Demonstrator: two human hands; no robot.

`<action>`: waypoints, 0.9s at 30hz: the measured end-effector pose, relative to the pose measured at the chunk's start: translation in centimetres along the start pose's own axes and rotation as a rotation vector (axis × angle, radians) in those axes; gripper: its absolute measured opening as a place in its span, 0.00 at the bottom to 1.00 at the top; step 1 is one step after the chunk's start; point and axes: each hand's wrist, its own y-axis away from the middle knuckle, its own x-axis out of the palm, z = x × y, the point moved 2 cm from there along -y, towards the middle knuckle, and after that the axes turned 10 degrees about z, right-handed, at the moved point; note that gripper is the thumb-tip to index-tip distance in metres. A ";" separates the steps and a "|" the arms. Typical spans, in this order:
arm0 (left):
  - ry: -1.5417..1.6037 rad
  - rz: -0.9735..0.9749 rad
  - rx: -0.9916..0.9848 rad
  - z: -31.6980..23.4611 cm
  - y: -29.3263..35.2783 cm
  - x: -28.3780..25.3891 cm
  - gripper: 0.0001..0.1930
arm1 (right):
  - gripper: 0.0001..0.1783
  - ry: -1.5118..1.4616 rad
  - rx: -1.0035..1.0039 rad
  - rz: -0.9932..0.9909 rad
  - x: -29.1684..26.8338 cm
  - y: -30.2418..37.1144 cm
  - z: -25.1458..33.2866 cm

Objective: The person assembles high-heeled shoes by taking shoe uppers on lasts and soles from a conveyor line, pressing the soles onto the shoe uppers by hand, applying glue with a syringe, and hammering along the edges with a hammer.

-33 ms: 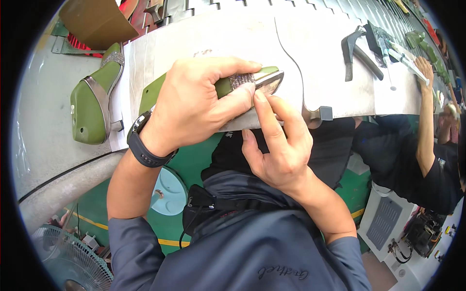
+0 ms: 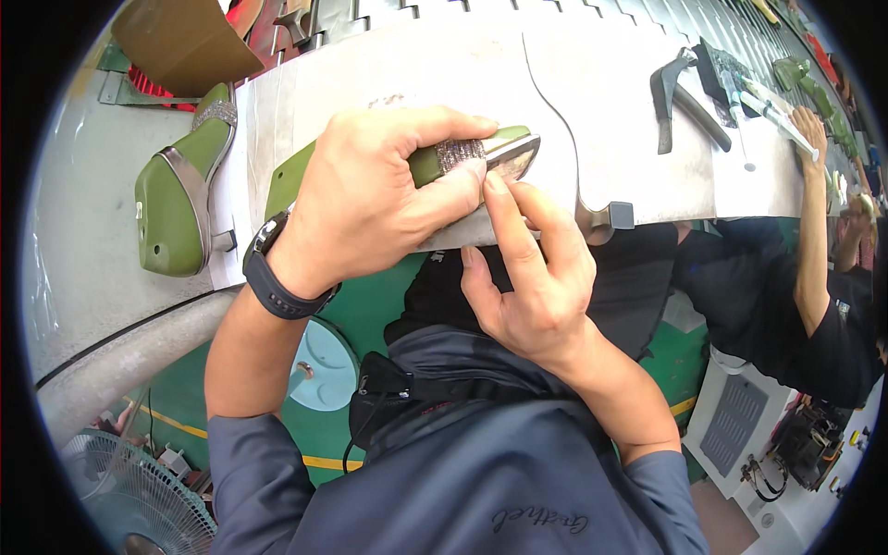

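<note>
My left hand is wrapped over a green shoe last lying aslant above the table's near edge. A glittery strap crosses the last near its toe, beside a thin shiny sole. My left thumb and forefinger press the strap from both sides. Just below the toe is my right hand, its forefinger tip touching the sole's edge; the thumb stands apart with nothing against it. Further left, another green last wearing a strapped sandal lies on its side. My left palm hides the middle of the held last.
A hammer and syringes lie at the right of the table. A metal piece with a square dark end sits at the near edge. A co-worker's hand rests far right. A fan stands lower left.
</note>
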 end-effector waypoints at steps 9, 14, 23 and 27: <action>-0.064 -0.003 0.023 0.1 0.1 -0.1 0.23 | 0.40 -0.031 -0.001 -0.034 0.2 0.1 -0.3; -0.087 0.013 0.013 0.1 0.2 -0.2 0.24 | 0.39 0.009 0.000 -0.013 0.3 0.0 -0.4; -0.141 0.009 0.048 0.3 0.1 -0.1 0.24 | 0.39 0.079 -0.019 0.015 0.0 -0.4 -0.9; -0.136 0.014 0.053 0.0 0.1 -0.1 0.24 | 0.37 0.061 -0.036 0.065 -0.8 -0.9 -1.3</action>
